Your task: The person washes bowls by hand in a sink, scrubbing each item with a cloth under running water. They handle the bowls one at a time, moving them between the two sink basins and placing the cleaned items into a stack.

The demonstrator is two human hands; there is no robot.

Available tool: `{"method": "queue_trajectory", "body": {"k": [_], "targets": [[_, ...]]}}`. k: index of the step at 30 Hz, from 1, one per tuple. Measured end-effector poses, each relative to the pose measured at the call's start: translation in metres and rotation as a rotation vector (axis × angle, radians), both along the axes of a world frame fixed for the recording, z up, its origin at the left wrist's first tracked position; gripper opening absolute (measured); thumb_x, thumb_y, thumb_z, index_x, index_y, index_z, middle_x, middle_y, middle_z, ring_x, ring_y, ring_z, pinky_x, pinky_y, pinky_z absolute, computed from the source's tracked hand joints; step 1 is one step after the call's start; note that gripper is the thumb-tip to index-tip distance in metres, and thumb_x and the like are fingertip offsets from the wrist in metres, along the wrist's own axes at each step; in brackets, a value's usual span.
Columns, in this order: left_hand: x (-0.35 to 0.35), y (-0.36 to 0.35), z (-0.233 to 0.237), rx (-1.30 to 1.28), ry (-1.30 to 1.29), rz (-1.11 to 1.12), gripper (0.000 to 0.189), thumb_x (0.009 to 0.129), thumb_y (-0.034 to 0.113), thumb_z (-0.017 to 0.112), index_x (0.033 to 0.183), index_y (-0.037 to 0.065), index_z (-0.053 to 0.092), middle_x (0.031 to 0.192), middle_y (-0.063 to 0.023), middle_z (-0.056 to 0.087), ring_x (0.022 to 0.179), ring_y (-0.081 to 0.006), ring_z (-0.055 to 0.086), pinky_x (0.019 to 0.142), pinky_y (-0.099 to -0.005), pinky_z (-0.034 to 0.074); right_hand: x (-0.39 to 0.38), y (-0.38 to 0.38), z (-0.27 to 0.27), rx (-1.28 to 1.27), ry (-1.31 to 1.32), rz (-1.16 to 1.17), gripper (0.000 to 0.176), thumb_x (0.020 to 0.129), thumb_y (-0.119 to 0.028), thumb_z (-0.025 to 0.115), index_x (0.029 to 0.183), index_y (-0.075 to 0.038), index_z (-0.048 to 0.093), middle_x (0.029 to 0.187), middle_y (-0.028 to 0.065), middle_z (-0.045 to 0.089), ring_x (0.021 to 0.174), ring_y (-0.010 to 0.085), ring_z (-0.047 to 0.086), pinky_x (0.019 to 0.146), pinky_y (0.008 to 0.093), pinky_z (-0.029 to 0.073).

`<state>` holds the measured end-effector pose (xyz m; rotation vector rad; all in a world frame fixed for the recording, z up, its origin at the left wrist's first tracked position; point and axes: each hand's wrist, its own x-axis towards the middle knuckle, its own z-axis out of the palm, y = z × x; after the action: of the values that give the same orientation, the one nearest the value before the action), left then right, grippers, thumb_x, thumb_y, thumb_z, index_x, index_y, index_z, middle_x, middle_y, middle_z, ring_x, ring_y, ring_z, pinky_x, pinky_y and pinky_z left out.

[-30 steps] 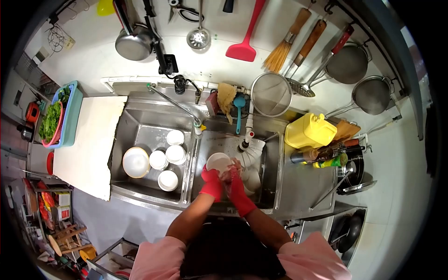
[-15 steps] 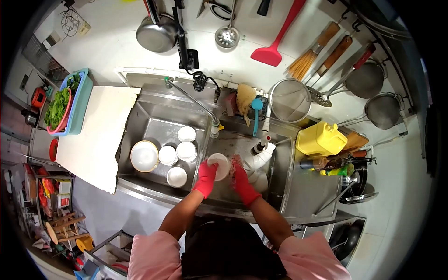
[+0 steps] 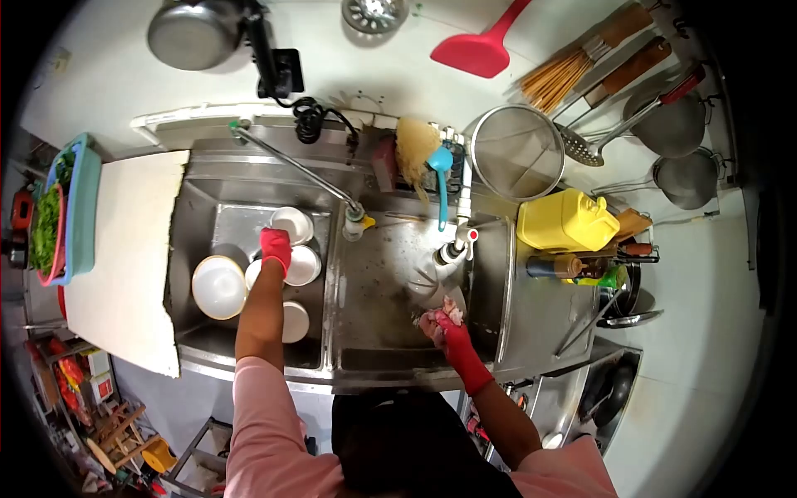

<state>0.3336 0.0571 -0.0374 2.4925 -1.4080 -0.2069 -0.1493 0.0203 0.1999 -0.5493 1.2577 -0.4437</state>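
My left hand (image 3: 276, 247), in a red rubber glove, is over the left sink basin, fingers closed on the near rim of a small white bowl (image 3: 292, 221). That bowl sits at the top of the group. Close by stand another white bowl (image 3: 304, 267), a larger bowl with a yellowish rim (image 3: 219, 287) and a white bowl nearer the front (image 3: 295, 322). Over the right basin, my gloved right hand (image 3: 455, 336) grips a crumpled pinkish-white scrubbing cloth (image 3: 440, 319). Behind it, pale bowls (image 3: 425, 286) lie partly hidden in the basin.
Between the basins hangs the faucet (image 3: 353, 217). A white drain pipe (image 3: 452, 249) stands in the right basin (image 3: 374, 307). To the right is a yellow jug (image 3: 556, 220); on the left, a white board (image 3: 124, 257) and a blue basket of greens (image 3: 79, 224).
My left hand has carried a white bowl from the right basin to the bowls in the left one. My right hand has moved slightly right and down, still holding the cloth. The view has shifted.
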Motion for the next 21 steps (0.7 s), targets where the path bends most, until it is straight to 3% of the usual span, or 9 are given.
{"method": "queue_trajectory", "body": {"k": [2,3,5,7,9,12,15,20,21], "targets": [[-0.010,-0.010,0.005,-0.246,0.629,0.438,0.017,0.075,0.013,0.057,0.065,-0.001,0.061,0.056,-0.0121,0.057,0.053,-0.0176,0.057,0.046,-0.0364,0.040,-0.027,0.007,-0.014,0.003,-0.004,-0.039,0.007,0.089,-0.018,0.056,0.089,-0.011,0.058,0.075,-0.0052,0.054,0.052,0.0000,0.043,0.042,0.0147,0.028],[-0.009,-0.008,-0.016,-0.287,0.335,0.359,0.017,0.075,0.013,0.059,0.066,-0.001,0.060,0.056,-0.0131,0.058,0.048,-0.0201,0.056,0.044,-0.0349,0.041,-0.032,0.005,-0.017,-0.005,0.012,-0.036,0.007,0.089,-0.018,0.056,0.089,-0.011,0.058,0.074,-0.0055,0.053,0.052,0.0000,0.043,0.042,0.0150,0.028],[0.003,-0.009,-0.053,-0.203,0.689,0.527,0.025,0.079,0.020,0.055,0.071,-0.002,0.063,0.068,-0.0236,0.061,0.070,-0.0341,0.065,0.060,-0.0404,0.048,-0.044,0.004,-0.020,-0.013,0.043,-0.028,0.008,0.089,-0.018,0.056,0.089,-0.011,0.058,0.072,-0.0060,0.053,0.051,0.0000,0.042,0.042,0.0154,0.027],[0.003,-0.005,-0.029,-0.146,0.816,0.466,0.017,0.078,0.012,0.056,0.070,0.001,0.065,0.072,-0.0181,0.065,0.069,-0.0274,0.065,0.059,-0.0349,0.048,-0.047,0.001,-0.013,-0.061,0.059,-0.052,0.009,0.089,-0.020,0.057,0.090,-0.011,0.058,0.069,-0.0064,0.052,0.050,0.0002,0.041,0.042,0.0154,0.028],[-0.025,-0.008,0.079,0.304,-0.300,-0.237,0.013,0.081,0.008,0.055,0.081,0.000,0.065,0.082,-0.0171,0.066,0.073,-0.0261,0.063,0.065,-0.0332,0.048,-0.056,-0.008,-0.010,-0.074,0.069,-0.065,0.010,0.088,-0.021,0.058,0.090,-0.011,0.058,0.066,-0.0067,0.050,0.048,0.0006,0.040,0.042,0.0159,0.027],[-0.091,-0.022,0.147,-0.462,0.341,0.515,0.016,0.086,0.008,0.053,0.093,-0.001,0.063,0.089,-0.0170,0.066,0.079,-0.0268,0.062,0.072,-0.0331,0.047,-0.077,-0.027,-0.011,-0.059,0.079,-0.065,0.014,0.086,-0.025,0.060,0.090,-0.011,0.059,0.065,-0.0060,0.050,0.049,0.0019,0.041,0.042,0.0181,0.028],[-0.190,-0.016,0.223,-0.668,0.418,0.366,0.021,0.093,0.014,0.049,0.095,-0.002,0.061,0.092,-0.0132,0.064,0.085,-0.0208,0.059,0.078,-0.0330,0.046,-0.095,-0.044,-0.005,-0.082,0.102,-0.058,0.021,0.083,-0.030,0.062,0.090,-0.010,0.062,0.070,-0.0041,0.055,0.053,0.0036,0.046,0.045,0.0207,0.031],[-0.364,-0.019,0.128,-0.588,0.958,0.024,0.018,0.092,0.017,0.052,0.092,0.004,0.064,0.087,-0.0083,0.064,0.078,-0.0205,0.060,0.070,-0.0318,0.047,-0.139,-0.060,-0.038,-0.043,0.085,-0.011,0.021,0.084,-0.029,0.062,0.093,-0.009,0.064,0.070,-0.0031,0.058,0.055,0.0058,0.049,0.046,0.0219,0.034],[-0.391,-0.020,0.089,-0.140,1.089,0.056,0.022,0.090,0.023,0.055,0.093,0.003,0.064,0.090,-0.0090,0.065,0.081,-0.0224,0.061,0.073,-0.0344,0.047,-0.149,-0.061,-0.051,-0.050,0.063,0.003,0.021,0.084,-0.028,0.062,0.093,-0.009,0.064,0.070,-0.0030,0.058,0.055,0.0061,0.049,0.046,0.0221,0.034]]}}
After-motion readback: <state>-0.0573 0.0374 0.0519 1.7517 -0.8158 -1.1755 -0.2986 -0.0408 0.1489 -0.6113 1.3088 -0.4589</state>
